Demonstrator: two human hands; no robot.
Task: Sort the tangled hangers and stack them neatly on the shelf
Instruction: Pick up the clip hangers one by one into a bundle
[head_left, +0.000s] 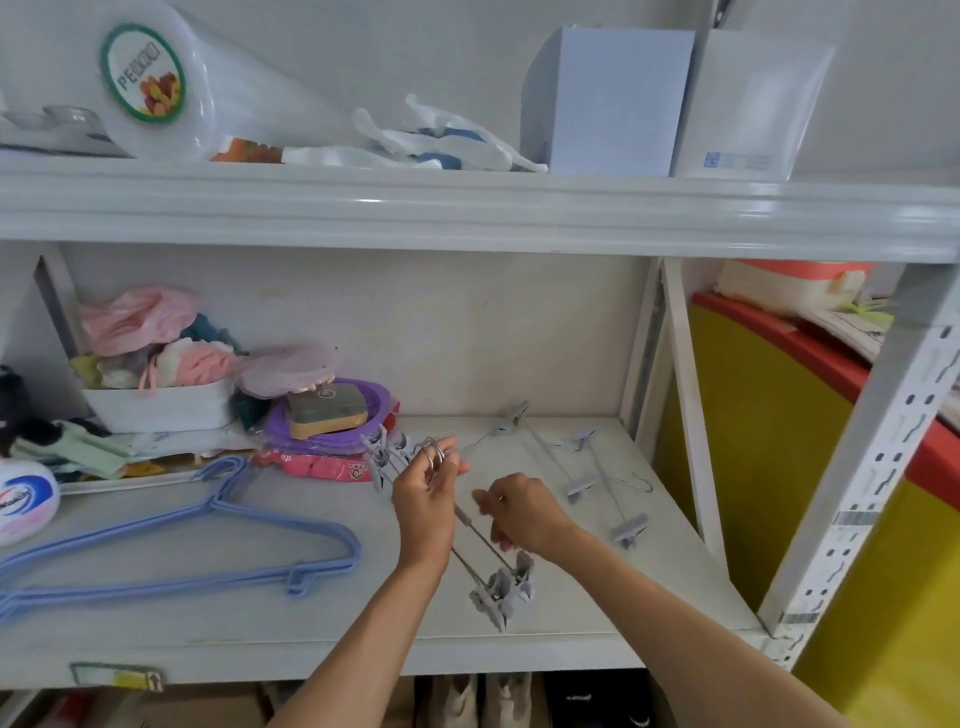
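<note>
Hangers of two kinds lie on the middle shelf (571, 618). A bunch of grey clip hangers (457, 525) is gathered in the left hand (423, 499), whose fingers curl through the metal hooks; the rods run down and to the right of that hand, ending in a cluster of clips resting on the shelf board below the right hand (519, 512). The right hand sits just right of the left, fingers loosely curled close to one rod; whether it actually pinches the rod cannot be told. Further right of the right hand, loose clip hangers (582, 467) lie scattered, apart from the held bunch. Well to the left of the left hand, blue wire hangers (182, 545) lie stacked flat. Beyond them stands a white basket (161, 408) of cloths beside a purple basin (332, 431).
</note>
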